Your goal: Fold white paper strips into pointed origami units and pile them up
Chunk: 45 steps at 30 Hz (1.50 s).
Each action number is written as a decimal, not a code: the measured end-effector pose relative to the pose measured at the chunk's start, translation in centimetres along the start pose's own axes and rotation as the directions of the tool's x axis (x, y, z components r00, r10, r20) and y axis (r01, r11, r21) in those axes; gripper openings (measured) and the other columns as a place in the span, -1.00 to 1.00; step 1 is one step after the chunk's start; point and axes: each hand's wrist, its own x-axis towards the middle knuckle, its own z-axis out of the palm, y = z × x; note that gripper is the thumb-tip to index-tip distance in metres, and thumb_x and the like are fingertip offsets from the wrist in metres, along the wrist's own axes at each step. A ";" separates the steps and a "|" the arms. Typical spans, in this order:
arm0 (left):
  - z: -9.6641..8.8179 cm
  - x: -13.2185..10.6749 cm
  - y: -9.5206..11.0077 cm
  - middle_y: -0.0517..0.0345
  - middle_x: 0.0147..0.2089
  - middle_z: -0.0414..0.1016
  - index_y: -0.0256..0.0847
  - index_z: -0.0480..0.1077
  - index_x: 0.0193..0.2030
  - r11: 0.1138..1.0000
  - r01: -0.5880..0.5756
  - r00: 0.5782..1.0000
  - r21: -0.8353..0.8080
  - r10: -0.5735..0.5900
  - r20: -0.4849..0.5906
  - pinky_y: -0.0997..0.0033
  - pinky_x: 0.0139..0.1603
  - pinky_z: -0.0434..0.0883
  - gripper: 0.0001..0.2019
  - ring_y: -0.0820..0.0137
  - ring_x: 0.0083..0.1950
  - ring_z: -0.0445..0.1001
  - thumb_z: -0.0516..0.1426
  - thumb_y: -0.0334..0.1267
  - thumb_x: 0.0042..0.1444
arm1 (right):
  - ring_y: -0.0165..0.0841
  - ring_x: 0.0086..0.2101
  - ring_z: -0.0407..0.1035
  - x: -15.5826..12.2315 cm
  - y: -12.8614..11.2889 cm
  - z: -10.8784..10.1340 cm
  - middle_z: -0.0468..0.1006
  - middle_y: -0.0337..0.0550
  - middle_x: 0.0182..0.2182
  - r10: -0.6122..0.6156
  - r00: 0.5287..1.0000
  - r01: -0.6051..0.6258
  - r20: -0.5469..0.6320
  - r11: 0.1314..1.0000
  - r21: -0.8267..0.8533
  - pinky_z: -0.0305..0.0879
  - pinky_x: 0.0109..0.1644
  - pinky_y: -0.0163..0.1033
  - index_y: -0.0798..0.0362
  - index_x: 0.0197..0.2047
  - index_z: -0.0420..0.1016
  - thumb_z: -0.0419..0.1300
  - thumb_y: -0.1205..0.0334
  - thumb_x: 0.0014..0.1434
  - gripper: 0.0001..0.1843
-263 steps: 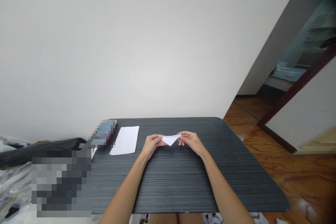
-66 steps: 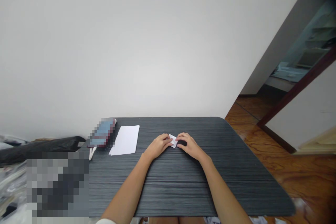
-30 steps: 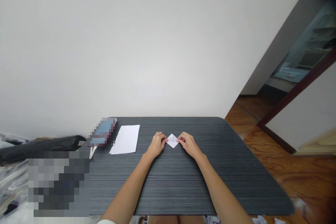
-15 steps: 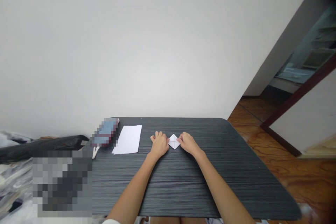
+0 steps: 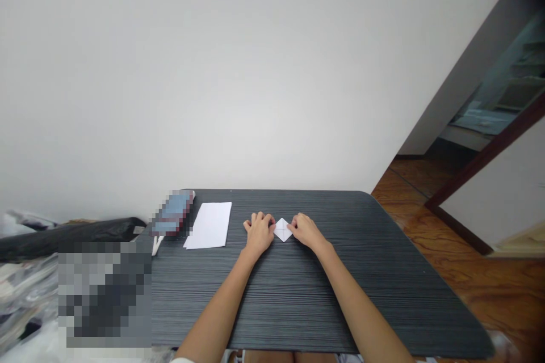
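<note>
A small folded white paper (image 5: 283, 231), diamond-shaped with crease lines crossing at its middle, lies on the dark table between my hands. My left hand (image 5: 259, 233) pinches its left corner with thumb and forefinger, the other fingers bent over the tabletop. At the opposite corner, my right hand (image 5: 305, 231) is closed, thumb and forefinger on the paper's edge. The fingertips cover both side corners, while the top and bottom points show.
White paper sheets (image 5: 209, 226) lie on the left of the dark table (image 5: 298, 295). Behind them sits a blurred-out blue and red item (image 5: 174, 212) near white strips (image 5: 157, 245). A long black bundle (image 5: 72, 238) and plastic-wrapped things stand left of the table; a wall rises behind.
The left thumb and forefinger have shifted slightly at the paper's left corner. The right hand stays at its corner, and the whole view has moved a little.
</note>
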 end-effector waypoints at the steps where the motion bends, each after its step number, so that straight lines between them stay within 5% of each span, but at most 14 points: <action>1: -0.1 0.0 0.0 0.10 -0.25 0.25 -0.11 0.29 -0.32 1.000 -0.009 1.000 -0.016 0.009 -0.001 0.15 -0.17 0.03 -0.87 0.25 -0.12 0.12 -0.06 -0.28 0.05 | -0.34 -0.38 0.26 -0.1 0.1 0.3 0.35 -0.13 -0.49 0.004 0.999 -0.002 -0.035 0.999 0.037 0.10 -0.29 -0.29 0.09 -0.53 0.34 0.07 0.25 0.01 -0.86; 5: -0.2 0.0 0.0 0.11 -0.26 0.27 -0.13 0.31 -0.33 0.999 -0.026 1.000 -0.045 0.026 0.002 0.18 -0.17 0.02 -0.87 0.26 -0.12 0.11 -0.05 -0.30 0.06 | -0.37 -0.39 0.24 -0.2 0.6 1.1 0.31 -0.19 -0.47 0.014 0.991 0.017 -0.134 0.974 0.224 0.13 -0.28 -0.28 0.08 -0.37 0.38 0.11 0.17 -0.03 -0.83; 14: -0.2 -0.1 -0.3 0.17 -0.30 0.28 -0.10 0.33 -0.35 0.991 -0.108 0.994 -0.084 0.108 -0.002 0.26 -0.20 0.01 -0.86 0.32 -0.15 0.13 -0.05 -0.28 0.07 | -0.41 -0.39 0.21 0.2 0.3 0.9 0.33 -0.21 -0.42 0.041 0.998 -0.022 -0.045 0.935 0.354 0.12 -0.27 -0.27 0.09 -0.46 0.35 0.18 0.26 -0.15 -0.88; 19: -0.1 -0.1 -0.4 0.18 -0.30 0.30 -0.10 0.32 -0.34 0.988 -0.122 0.992 -0.093 0.125 0.020 0.28 -0.18 0.02 -0.87 0.33 -0.15 0.14 -0.04 -0.28 0.07 | -0.49 -0.55 0.14 -0.2 -0.2 0.8 0.31 -0.33 -0.51 -0.034 0.999 0.015 0.025 0.846 0.532 0.13 -0.40 -0.36 0.05 -0.23 0.26 0.12 0.36 -0.12 -0.71; 27: -0.4 0.2 -1.2 0.12 -0.27 0.34 -0.17 0.35 -0.32 0.976 -0.154 0.987 -0.157 0.159 0.020 0.30 -0.19 0.11 -0.78 0.34 -0.16 0.20 -0.11 -0.32 0.12 | -0.41 -0.37 0.20 -1.0 -0.8 0.9 0.26 -0.26 -0.41 -0.083 0.997 0.078 0.002 0.943 0.324 0.08 -0.23 -0.25 0.03 -0.38 0.35 0.13 0.33 -0.08 -0.89; 32: -0.8 0.6 -2.2 0.11 -0.27 0.34 -0.20 0.37 -0.30 0.946 -0.205 0.972 -0.252 0.227 0.061 0.33 -0.17 0.15 -0.87 0.34 -0.17 0.23 0.04 -0.35 -0.01 | -0.43 -0.39 0.19 -0.8 -0.7 0.9 0.25 -0.28 -0.43 -0.070 0.998 0.063 0.009 0.944 0.323 0.06 -0.26 -0.28 0.03 -0.40 0.34 0.12 0.37 -0.09 -0.90; 38: -0.2 0.5 -1.4 0.13 -0.35 0.32 -0.21 0.33 -0.42 0.982 -0.145 0.989 -0.120 0.147 0.010 0.31 -0.22 0.12 -0.86 0.34 -0.21 0.21 -0.04 -0.38 0.03 | -0.44 -0.40 0.18 -0.6 -0.7 1.2 0.25 -0.28 -0.44 -0.047 0.999 0.038 0.021 0.949 0.314 0.03 -0.27 -0.30 0.05 -0.41 0.34 0.12 0.40 -0.10 -0.88; 45: -1.0 -0.2 -0.8 0.12 -0.24 0.26 -0.17 0.28 -0.30 0.965 -0.243 0.965 -0.100 0.251 0.071 0.30 -0.20 0.11 -0.80 0.31 -0.16 0.17 -0.01 -0.11 0.02 | -0.36 -0.27 0.17 -1.0 -1.0 1.1 0.29 -0.23 -0.34 -0.040 0.999 0.031 0.029 0.968 0.249 -0.02 -0.20 -0.20 0.03 -0.36 0.31 0.08 0.31 -0.02 -0.92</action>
